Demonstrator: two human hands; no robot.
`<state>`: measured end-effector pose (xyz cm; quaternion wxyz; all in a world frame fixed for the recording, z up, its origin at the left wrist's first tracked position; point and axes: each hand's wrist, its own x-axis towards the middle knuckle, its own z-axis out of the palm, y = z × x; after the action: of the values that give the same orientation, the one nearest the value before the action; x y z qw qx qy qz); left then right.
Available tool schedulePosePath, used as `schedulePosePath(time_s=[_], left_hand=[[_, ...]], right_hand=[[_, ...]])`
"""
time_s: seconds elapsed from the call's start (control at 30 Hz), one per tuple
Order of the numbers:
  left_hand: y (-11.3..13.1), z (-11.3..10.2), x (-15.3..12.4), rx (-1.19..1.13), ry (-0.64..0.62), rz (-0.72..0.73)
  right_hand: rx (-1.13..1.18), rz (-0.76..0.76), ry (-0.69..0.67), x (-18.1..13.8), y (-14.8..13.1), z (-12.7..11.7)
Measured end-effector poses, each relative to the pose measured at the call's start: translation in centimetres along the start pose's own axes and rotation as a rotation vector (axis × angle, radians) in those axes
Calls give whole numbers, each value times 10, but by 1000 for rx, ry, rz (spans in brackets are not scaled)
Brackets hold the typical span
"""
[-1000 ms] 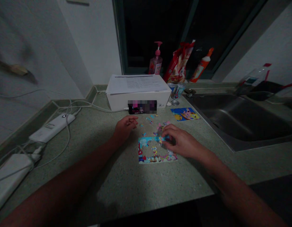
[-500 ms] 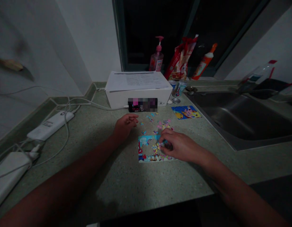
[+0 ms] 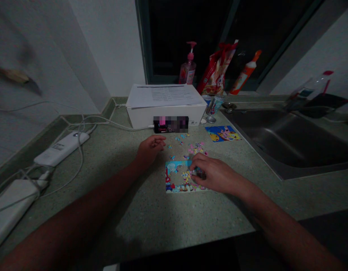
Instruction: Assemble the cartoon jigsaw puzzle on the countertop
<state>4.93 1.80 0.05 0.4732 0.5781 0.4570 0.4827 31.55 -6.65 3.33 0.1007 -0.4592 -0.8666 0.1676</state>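
Observation:
A jigsaw puzzle [image 3: 175,188] lies on the counter, its bright border joined and a grey gap within the frame. My right hand [image 3: 215,174] is over the puzzle's right part, thumb and fingertips pinched on a small puzzle piece [image 3: 193,172] that is mostly hidden. Beside the fingertips is a yellow cluster of joined pieces [image 3: 186,177]. My left hand [image 3: 149,150] rests on the counter left of the loose pieces, fingers loosely bent with nothing visible in them. Several loose blue pieces [image 3: 179,140] and pink and yellow pieces [image 3: 196,147] lie beyond the puzzle.
A phone [image 3: 164,125] leans on a white box [image 3: 140,117] topped with paper. A colourful picture card [image 3: 223,133] lies near the sink [image 3: 292,143]. Cans [image 3: 215,105] stand right of the box. Power banks or adapters [image 3: 62,148] and white cables [image 3: 80,150] occupy the left side.
Both hands keep nearly the same positions and poses. The whole view has shifted very slightly; no piece has visibly moved.

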Motion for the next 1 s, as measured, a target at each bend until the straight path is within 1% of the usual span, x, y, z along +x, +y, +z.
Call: schedulePosePath(time_s=[0.2,0.4,0.57,0.7,1.0], left_hand=[[-1,0,1,-18,-6,5],[0,1,-1,2,2,-1],[0,0,0,4,-2,16],[-2,0,1,0,-4,4],[-2,0,0,1,-11,7]], right_hand=[[-3,4,-10,0,0,1],[-11,-9,16,0,-1,0],[-21,1,-3,0,-1,-1],[-13,-11,13,0,-1,0],[0,-47,2,0,-3,0]])
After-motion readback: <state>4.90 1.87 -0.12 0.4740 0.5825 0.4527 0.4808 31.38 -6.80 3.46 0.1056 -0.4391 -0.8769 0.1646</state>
